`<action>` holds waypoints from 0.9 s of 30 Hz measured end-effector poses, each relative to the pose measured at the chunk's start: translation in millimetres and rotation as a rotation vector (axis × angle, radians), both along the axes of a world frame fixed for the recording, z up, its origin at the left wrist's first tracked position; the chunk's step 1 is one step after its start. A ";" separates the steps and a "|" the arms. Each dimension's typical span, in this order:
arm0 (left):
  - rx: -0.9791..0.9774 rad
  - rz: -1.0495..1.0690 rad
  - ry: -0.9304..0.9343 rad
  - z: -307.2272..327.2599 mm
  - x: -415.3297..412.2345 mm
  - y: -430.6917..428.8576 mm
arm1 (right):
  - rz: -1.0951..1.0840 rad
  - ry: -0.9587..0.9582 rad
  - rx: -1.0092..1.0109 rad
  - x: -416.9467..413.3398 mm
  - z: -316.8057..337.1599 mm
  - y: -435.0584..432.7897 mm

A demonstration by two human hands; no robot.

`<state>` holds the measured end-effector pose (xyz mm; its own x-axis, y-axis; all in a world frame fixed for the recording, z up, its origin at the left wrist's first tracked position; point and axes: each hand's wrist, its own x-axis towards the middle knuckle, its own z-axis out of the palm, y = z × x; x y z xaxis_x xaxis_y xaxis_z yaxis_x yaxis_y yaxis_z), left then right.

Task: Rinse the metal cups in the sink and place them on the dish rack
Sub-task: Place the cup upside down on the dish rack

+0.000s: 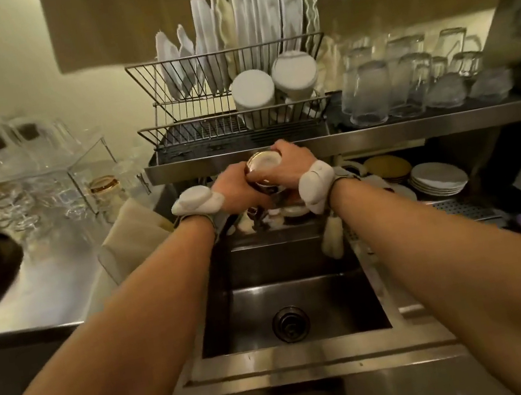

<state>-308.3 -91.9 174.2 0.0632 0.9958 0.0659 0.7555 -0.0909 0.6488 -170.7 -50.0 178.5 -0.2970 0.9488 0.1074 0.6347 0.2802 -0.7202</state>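
Both hands hold one metal cup (264,164) above the far end of the sink (290,296), just below the shelf edge. My left hand (239,185) grips its left side and my right hand (291,164) wraps its right side and rim. The cup's mouth faces the camera, showing a pale inside. The two-tier wire dish rack (235,121) stands on the shelf right behind the hands; white plates fill its upper tier and two white cups (274,83) lie on the lower one. The tap is hidden behind my hands.
Upturned glasses (405,81) crowd the shelf right of the rack. Clear glassware and an acrylic stand (38,167) fill the left counter, with a cloth (134,237) by the sink. Stacked plates (436,178) sit under the shelf at right. The sink basin holds only its drain (291,324).
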 end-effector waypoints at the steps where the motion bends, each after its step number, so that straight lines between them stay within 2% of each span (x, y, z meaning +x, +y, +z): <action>1: -0.002 0.014 0.033 12.8 -1.9 -0.1 | -0.006 0.019 0.018 -1.7 10.5 1.8; 6: 0.109 0.060 -0.030 65.7 -22.2 -6.9 | 0.066 0.124 0.137 -19.1 58.7 6.3; 15: 0.337 0.091 0.036 127.2 -64.1 7.2 | 0.108 0.216 0.292 -68.7 116.4 18.2; 19: 0.325 0.095 0.039 153.9 -95.3 37.3 | 0.074 0.245 0.313 -101.8 136.3 38.8; 22: 0.326 0.111 0.108 163.8 -124.4 60.3 | 0.056 0.248 0.309 -131.4 143.1 56.0; 27: 0.259 0.064 0.114 148.6 -167.5 91.4 | -0.013 0.167 0.292 -173.0 127.8 83.6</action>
<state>-475.8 -0.6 322.9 0.0228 0.9491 0.3142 0.8317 -0.1924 0.5208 -343.7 33.6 306.4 -0.2402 0.8746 0.4212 0.5197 0.4823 -0.7052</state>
